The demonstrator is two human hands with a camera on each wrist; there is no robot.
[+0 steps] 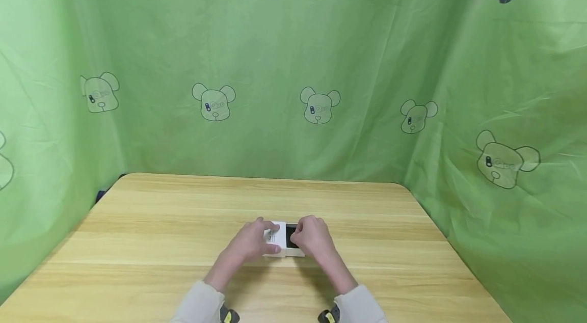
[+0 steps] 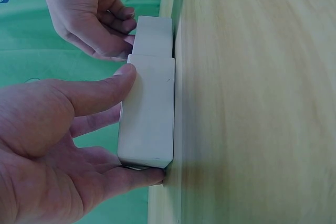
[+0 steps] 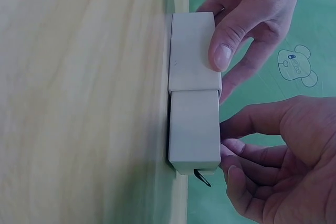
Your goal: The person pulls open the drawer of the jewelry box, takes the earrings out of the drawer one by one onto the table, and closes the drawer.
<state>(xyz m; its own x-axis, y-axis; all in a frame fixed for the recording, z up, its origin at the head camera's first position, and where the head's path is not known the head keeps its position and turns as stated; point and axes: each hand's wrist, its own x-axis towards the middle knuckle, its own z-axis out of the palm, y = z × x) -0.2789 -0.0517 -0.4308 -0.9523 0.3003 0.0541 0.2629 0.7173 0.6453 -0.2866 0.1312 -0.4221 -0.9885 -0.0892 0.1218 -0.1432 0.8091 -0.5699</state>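
White card slide box [image 1: 277, 236] on surface [image 1: 183, 241], inner drawer [image 1: 295, 252] part-out to R. L hand [image 1: 249, 241] grips outer sleeve [image 2: 151, 108], thumb near side; R hand [image 1: 314, 236] bunched at drawer opening, can't tell if pinching anything. Prob. light, stiff, dentable: hold sleeve's long sides, blk ribbon tab [image 3: 202, 178] for drawer.

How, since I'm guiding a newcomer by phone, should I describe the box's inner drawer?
On the pale wood-grain table, the left hand holds a white rectangular box sleeve. From its right end juts the white rectangular drawer; unlike the sleeve, it shows a black interior and a black tab.
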